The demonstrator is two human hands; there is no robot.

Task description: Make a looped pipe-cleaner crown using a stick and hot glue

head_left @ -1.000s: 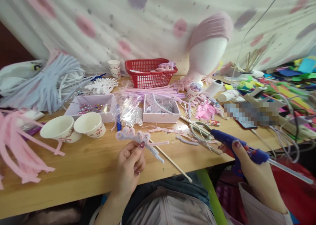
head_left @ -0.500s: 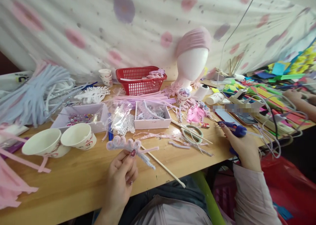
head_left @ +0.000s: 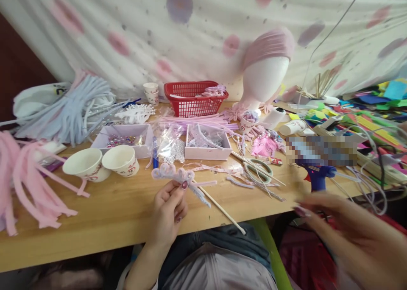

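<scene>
My left hand point(head_left: 171, 203) is closed, pinching a looped pipe-cleaner piece point(head_left: 168, 174) between thumb and fingers above the front of the table. The piece is pale pink and bluish-white, with a row of curled loops on top and loose ends pointing right. My right hand point(head_left: 346, 235), blurred by motion, is at the lower right with its fingers stretched out and nothing visible in them. Just beyond it, a blue hot glue gun point(head_left: 318, 174) stands on the table, apart from the hand. Below the held piece, a thin wooden stick point(head_left: 222, 211) lies slanting across the table edge.
Two paper cups point(head_left: 120, 160) and pink pipe cleaners point(head_left: 38, 184) lie left. Behind are trays of beads point(head_left: 208, 152), a red basket point(head_left: 193, 97) and a white mannequin head point(head_left: 265, 80). Scissors point(head_left: 259, 171) lie mid-right. Cables point(head_left: 378, 188) and coloured sheets crowd the right.
My right hand has let go of the glue gun and moved nearer to me, down and right. The gun now stands on the table. My left hand keeps the looped piece; the view has shifted.
</scene>
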